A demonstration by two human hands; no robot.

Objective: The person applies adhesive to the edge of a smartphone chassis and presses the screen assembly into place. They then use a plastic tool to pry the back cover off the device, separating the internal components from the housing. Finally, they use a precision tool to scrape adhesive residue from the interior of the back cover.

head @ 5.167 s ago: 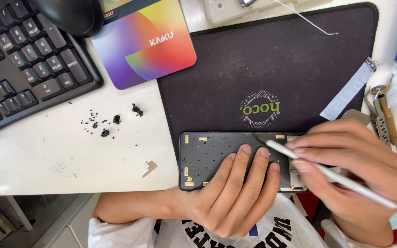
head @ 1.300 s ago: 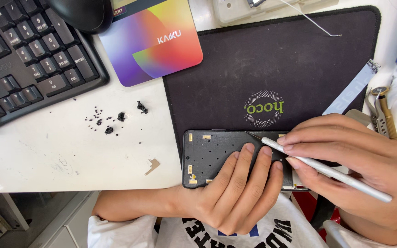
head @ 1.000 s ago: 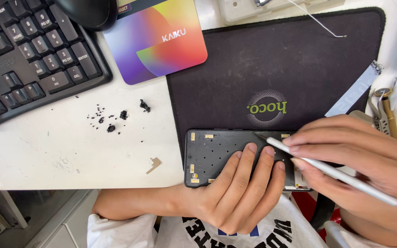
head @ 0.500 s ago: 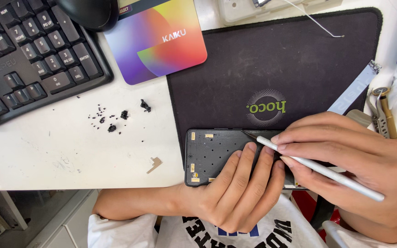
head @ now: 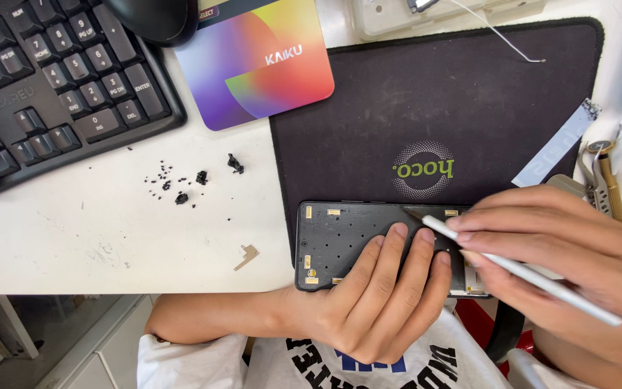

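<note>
Head view: a black phone frame (head: pixel 340 241) lies flat at the near edge of a dark work mat (head: pixel 433 108), which sits on the white counter (head: pixel 73 238). The frame's inner face is up, showing small holes and a few gold contacts along its left side.

The left hand (head: pixel 379 295) comes up from below the counter edge and lies palm down on the frame, fingers spread and nearly straight, pressing on it rather than closed around it. The right hand (head: pixel 570 266) is curled closed around a slim white tool (head: pixel 520 270), held like a pen; the tool's dark tip touches the frame's top edge, just beside the left fingertips. The right part of the frame is hidden under both hands.

On the bare counter left of the mat lie scattered black crumbs (head: pixel 181 187) and a small tan bracket-shaped scrap (head: pixel 247 256). Farther back, a black keyboard (head: pixel 52 79) fills the upper left corner, with a colourful gradient card (head: pixel 260 61) just beside it and a dark rounded mouse (head: pixel 152 18) overlapping the card's corner. At the right edge of the mat rest a pale strip (head: pixel 556 144) and metal tweezers (head: pixel 602 176). No open containers with contents are visible.
</note>
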